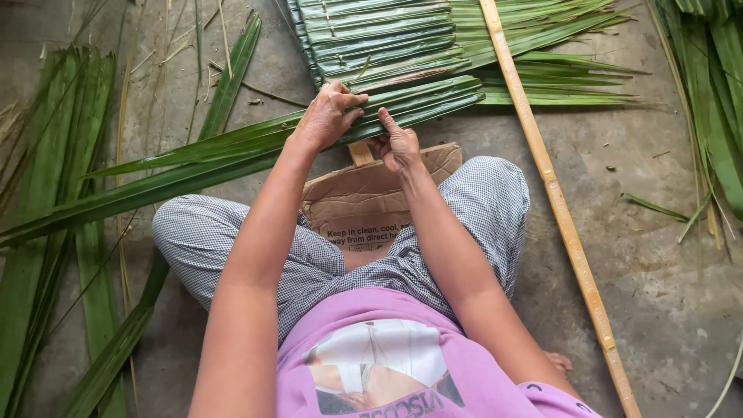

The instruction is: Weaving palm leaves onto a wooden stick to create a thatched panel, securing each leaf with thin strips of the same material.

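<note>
I sit cross-legged on a concrete floor. My left hand (329,116) grips a bundle of long green palm leaves (193,159) that run from the lower left up to the woven panel. My right hand (396,143) pinches the same leaves from below, beside a short wooden stick end (360,153). Just beyond my hands lies a panel of folded palm leaves (379,39) laid in overlapping rows. A flattened piece of brown cardboard (364,205) rests on the floor between my knees.
A long pale wooden slat (553,193) runs diagonally from top centre to bottom right. Loose palm fronds lie at the left (46,232) and at the top right (712,101). Bare concrete floor (665,263) shows at the right.
</note>
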